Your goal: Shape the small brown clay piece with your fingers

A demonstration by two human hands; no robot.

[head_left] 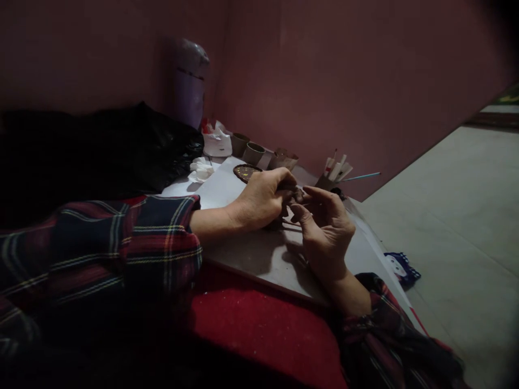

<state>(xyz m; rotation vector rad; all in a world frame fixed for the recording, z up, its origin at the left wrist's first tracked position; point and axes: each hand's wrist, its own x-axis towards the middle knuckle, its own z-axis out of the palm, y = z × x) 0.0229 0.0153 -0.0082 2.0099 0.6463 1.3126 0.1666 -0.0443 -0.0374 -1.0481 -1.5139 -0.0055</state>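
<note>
My left hand point(263, 197) is closed, its fingers curled over a small dark brown piece point(298, 195) of unclear kind. From the other side, my right hand point(326, 229) has its thumb and forefinger closed about the same piece. Fingers and shadow hide most of it. Thin brown strips point(292, 226) show just beneath, between the hands; I cannot tell whether they belong to the piece. Both hands are above a pale board point(251, 251). Behind my left hand lies a round dark brown disc point(246, 173) with yellowish specks.
Cardboard-like tubes point(255, 153), a white container point(217, 141) and crumpled white tissue point(200, 170) stand at the back. A holder with sticks and brushes point(336, 172) is by the pink wall point(324, 81). Black plastic point(121, 151) lies left, a purple bottle point(190, 92) behind it.
</note>
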